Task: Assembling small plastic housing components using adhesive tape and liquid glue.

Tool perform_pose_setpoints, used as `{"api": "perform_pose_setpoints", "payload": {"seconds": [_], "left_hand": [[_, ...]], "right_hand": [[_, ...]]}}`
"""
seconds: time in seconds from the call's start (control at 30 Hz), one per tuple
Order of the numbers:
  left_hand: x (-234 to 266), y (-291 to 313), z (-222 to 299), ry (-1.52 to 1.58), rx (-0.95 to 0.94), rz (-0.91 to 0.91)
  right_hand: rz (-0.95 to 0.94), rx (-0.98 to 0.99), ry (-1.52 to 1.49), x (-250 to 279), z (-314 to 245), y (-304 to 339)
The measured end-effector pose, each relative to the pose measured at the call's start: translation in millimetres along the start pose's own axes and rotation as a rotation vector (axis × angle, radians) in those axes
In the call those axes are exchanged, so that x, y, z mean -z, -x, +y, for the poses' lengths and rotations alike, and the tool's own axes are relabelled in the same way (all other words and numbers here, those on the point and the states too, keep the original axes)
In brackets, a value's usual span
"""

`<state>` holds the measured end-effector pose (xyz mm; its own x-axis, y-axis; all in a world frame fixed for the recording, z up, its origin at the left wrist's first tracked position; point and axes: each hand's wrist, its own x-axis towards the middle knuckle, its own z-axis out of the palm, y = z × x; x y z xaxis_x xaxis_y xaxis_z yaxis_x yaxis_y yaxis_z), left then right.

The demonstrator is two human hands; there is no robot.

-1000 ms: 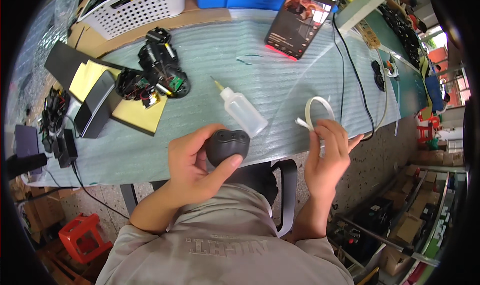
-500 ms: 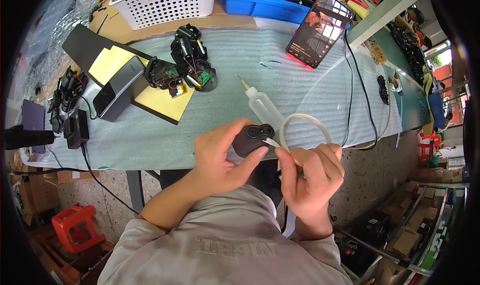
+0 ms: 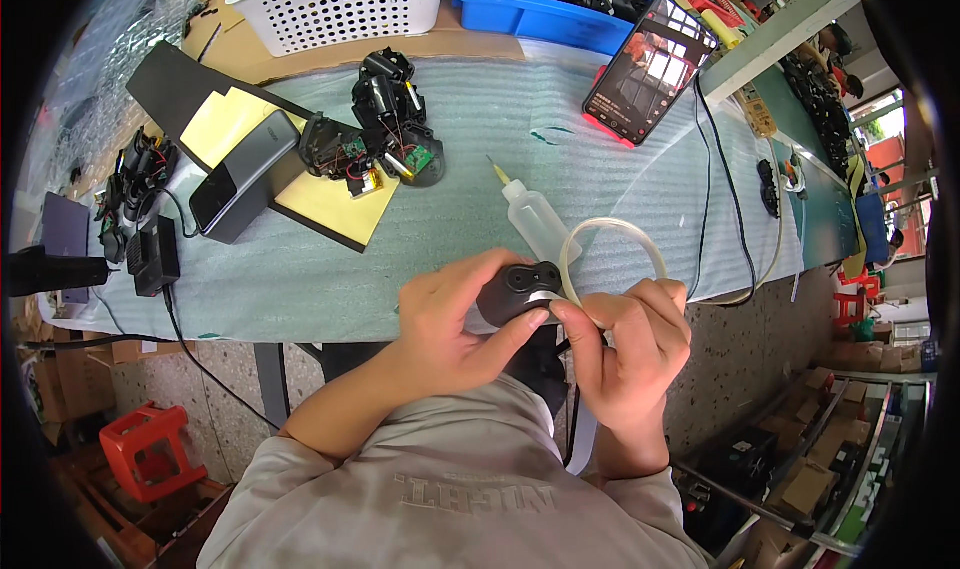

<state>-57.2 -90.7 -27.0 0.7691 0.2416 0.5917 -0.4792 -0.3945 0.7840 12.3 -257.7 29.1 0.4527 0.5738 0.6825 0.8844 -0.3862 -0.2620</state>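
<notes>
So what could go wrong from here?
1. The left hand holds the dark rounded part and the right hand the white strip, its end apparently against the part; a slip could leave it crooked.
2. The strip loops across the squeeze bottle in view, so it might nudge it.
3. The bottle lies on its side and could leak, if filled.

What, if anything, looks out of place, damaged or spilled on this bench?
The sheet has a small slit beyond the bottle, apparently a tear, with green showing. The bottle lies on its side, but no spill shows. Nothing looks odd in hand: left hand holds a black case, right hand a white strip.
</notes>
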Motion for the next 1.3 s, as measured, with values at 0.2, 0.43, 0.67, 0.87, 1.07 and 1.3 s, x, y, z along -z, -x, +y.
{"api": "perform_pose_setpoints", "payload": {"seconds": [0.2, 0.43, 0.67, 0.87, 1.07, 1.3], "left_hand": [[0.5, 0.0, 0.7, -0.063, -0.017, 0.006], [0.2, 6.5, -6.1, 0.004, -0.066, 0.024], [4.7, 1.7, -0.3, 0.226, 0.022, 0.018], [7.6, 5.2, -5.8, 0.251, 0.081, 0.048], [6.5, 3.0, -2.5, 0.342, 0.224, 0.069], [5.8, 1.0, -0.2, 0.433, 0.301, 0.015]], "right_hand": [[-0.003, -0.030, -0.008, -0.8, -2.4, -2.2], [0.039, -0.110, -0.075, -5.8, -11.8, 1.3], [0.066, -0.159, -0.070, -12.8, -20.9, -0.9], [-0.016, -0.158, -0.114, -13.3, -24.0, -4.9], [-0.251, 0.193, -0.083, 28.6, -4.6, -29.0], [-0.412, 0.469, 0.087, 50.6, 8.8, -24.3]]}}
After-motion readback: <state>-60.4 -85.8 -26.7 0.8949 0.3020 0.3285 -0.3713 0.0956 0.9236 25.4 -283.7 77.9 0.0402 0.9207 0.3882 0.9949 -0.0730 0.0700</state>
